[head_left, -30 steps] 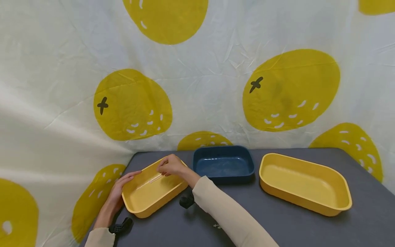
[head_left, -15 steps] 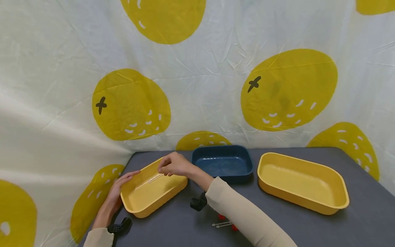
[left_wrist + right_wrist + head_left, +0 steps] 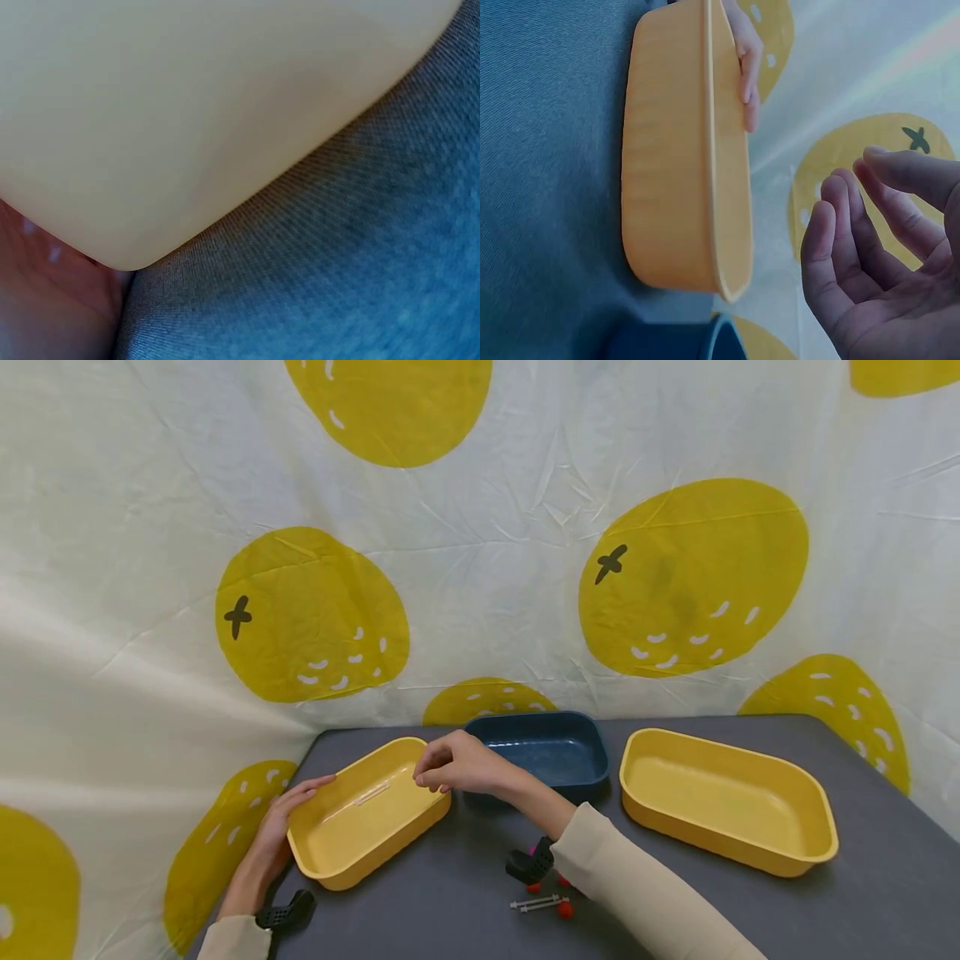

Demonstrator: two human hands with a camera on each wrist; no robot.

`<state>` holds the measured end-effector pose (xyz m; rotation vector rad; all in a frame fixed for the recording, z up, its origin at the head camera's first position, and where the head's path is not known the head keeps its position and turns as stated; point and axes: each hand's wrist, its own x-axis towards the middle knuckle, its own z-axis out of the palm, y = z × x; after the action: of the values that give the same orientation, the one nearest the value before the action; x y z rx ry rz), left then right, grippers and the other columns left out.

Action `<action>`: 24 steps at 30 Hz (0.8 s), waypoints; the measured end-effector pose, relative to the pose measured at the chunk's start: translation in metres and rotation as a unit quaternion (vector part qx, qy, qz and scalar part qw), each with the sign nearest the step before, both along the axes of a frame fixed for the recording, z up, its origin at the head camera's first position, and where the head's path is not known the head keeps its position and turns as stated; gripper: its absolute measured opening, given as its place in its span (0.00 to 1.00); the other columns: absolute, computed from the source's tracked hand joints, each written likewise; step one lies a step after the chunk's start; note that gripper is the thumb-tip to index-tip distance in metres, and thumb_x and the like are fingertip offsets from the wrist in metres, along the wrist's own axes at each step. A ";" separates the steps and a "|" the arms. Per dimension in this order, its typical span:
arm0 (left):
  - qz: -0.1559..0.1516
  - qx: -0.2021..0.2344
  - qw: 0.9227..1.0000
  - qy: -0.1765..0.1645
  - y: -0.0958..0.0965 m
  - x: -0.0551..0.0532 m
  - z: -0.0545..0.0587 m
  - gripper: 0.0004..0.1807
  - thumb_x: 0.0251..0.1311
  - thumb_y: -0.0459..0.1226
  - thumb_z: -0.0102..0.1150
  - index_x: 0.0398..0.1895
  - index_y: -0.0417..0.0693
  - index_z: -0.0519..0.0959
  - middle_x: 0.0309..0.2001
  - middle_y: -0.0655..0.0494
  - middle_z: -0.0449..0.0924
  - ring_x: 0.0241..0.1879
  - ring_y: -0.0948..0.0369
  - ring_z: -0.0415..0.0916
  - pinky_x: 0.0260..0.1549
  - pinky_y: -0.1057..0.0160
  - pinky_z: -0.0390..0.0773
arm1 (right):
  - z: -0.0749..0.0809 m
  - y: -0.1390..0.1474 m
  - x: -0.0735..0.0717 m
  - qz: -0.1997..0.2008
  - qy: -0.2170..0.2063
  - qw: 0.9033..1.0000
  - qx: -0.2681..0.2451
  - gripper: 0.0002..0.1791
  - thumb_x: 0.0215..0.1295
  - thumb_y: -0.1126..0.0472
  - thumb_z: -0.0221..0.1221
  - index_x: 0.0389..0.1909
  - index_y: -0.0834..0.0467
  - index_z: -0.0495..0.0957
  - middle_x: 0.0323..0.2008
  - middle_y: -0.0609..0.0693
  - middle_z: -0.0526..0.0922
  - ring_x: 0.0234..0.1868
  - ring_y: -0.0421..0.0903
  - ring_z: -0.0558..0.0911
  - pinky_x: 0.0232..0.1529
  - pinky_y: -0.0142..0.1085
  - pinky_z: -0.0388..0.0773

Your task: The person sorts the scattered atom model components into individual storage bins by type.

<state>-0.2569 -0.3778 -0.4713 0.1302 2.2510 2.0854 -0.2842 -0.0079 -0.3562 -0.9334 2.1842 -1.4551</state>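
A yellow tray (image 3: 318, 866) stands at the left of the grey table, with a thin pale rod (image 3: 372, 794) lying in it. My left hand (image 3: 281, 827) rests along its left side, fingertips laid over the rim. In the right wrist view those fingers (image 3: 748, 71) look nearly straight. My right hand (image 3: 459, 763) hovers over the tray's right end, fingers loosely bent. The right wrist view shows nothing between thumb and fingertips. On the table, near my right forearm, lie two pale rods (image 3: 536, 903) and small red balls (image 3: 566, 910), partly hidden by the arm.
Behind my right hand stands a dark blue tray (image 3: 600, 777). Another yellow tray (image 3: 750, 853) sits to the right. A patterned cloth (image 3: 480, 610) hangs at the table's back and left side. A pink piece (image 3: 532, 850) peeks out by the right wrist camera (image 3: 529, 864).
My right hand has drawn back to the right from above the pale rod, which stays in the tray. The moving sleeve uncovers the red balls and rods on the table. My left hand stays put.
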 end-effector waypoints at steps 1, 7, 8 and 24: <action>0.000 0.000 1.000 0.001 0.000 0.000 0.000 0.28 0.83 0.44 0.41 0.74 0.33 0.67 0.61 0.74 0.80 0.60 0.75 0.76 0.57 0.75 0.77 | 0.001 0.005 0.002 0.001 0.002 1.000 0.000 0.06 0.70 0.61 0.65 0.40 0.58 0.88 0.33 0.51 0.88 0.39 0.58 0.85 0.40 0.38 0.85; 0.000 0.002 1.000 -0.001 0.000 0.000 -0.001 0.28 0.82 0.44 0.41 0.74 0.34 0.67 0.61 0.75 0.80 0.61 0.75 0.76 0.57 0.76 0.76 | -0.002 0.037 0.008 -0.009 0.005 1.000 -0.001 0.06 0.69 0.62 0.65 0.42 0.59 0.88 0.36 0.63 0.87 0.34 0.53 0.83 0.37 0.33 0.81; 0.000 0.000 1.000 -0.002 0.000 0.000 -0.001 0.28 0.82 0.44 0.41 0.74 0.34 0.67 0.61 0.75 0.80 0.61 0.76 0.76 0.57 0.76 0.76 | -0.002 0.043 0.008 -0.013 0.004 1.000 -0.002 0.06 0.69 0.62 0.65 0.42 0.59 0.88 0.37 0.63 0.87 0.35 0.53 0.83 0.38 0.34 0.82; -0.013 0.026 1.000 0.002 -0.002 -0.001 -0.003 0.27 0.82 0.43 0.42 0.74 0.34 0.67 0.62 0.73 0.80 0.61 0.74 0.76 0.58 0.75 0.76 | -0.041 0.131 0.031 0.009 0.020 1.000 0.004 0.07 0.69 0.65 0.63 0.41 0.65 0.85 0.32 0.66 0.84 0.30 0.40 0.79 0.35 0.33 0.80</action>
<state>-0.2583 -0.3800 -0.4744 0.1638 2.1852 2.1339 -0.2535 0.1234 -0.3971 -0.9843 2.2042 -1.4296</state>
